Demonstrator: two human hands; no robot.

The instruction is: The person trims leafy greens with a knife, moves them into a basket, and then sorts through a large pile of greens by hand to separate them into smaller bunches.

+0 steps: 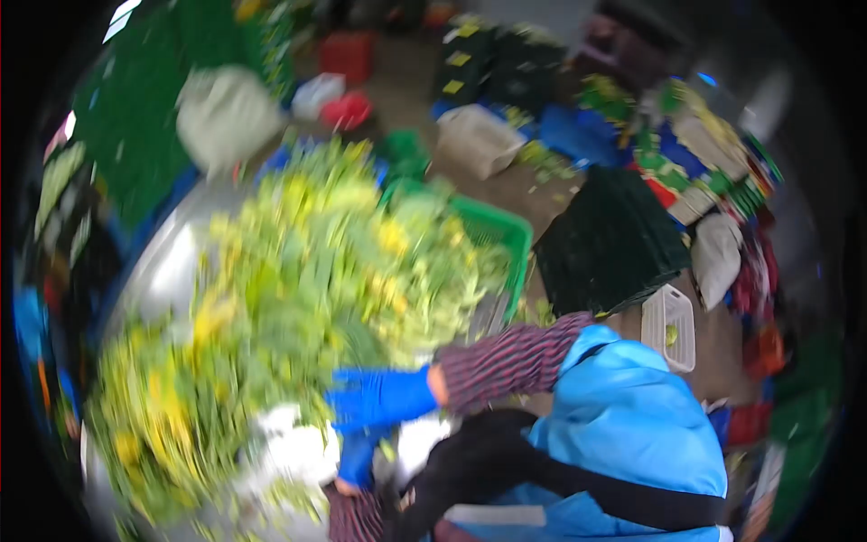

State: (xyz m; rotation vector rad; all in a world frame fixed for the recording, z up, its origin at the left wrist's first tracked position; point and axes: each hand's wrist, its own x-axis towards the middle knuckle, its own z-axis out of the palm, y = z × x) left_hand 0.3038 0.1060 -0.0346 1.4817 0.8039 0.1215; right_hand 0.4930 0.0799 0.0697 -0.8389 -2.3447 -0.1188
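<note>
My right hand [379,397], in a blue glove, reaches in from the right below a striped sleeve. Its fingers look stretched out, blurred by motion, at the edge of a large heap of leafy greens with yellow flowers [307,244]. Just below it is my left hand [357,459], also blue-gloved; its fingers are partly hidden and smeared. More long-stemmed greens [149,425] lie at the left. Around the hands, bright patches of the shiny metal table [293,447] show between scattered leaves.
A green crate [519,244] sits behind the heap. Beyond it on the floor are a dark green crate [614,239], a small white basket [668,330] and a whitish bin [479,140]. A pale full sack [226,117] stands far left. People [68,244] show at the left edge.
</note>
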